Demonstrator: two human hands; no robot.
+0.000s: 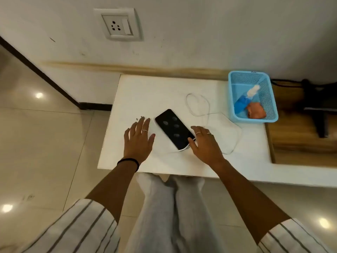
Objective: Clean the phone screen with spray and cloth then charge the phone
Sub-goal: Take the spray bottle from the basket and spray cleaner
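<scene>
i see the thin black glass-fronted phone (174, 129) lying flat, face up, on the white rectangular table (145, 92), between my two hands. my left hand (139, 141) is spread open just beside its left edge and holds nothing. my right hand (205, 143) is also open, thumb touching the near corner where the thin white charging cable (197, 106) meets the phone. i judge the phone light, stiff, slippery and fragile, so i would take it by the two long edges. the cable is soft and limp. the blue spray bottle (244, 99) and orange cloth (256, 110) lie in the blue mesh plastic basket (235, 79).
</scene>
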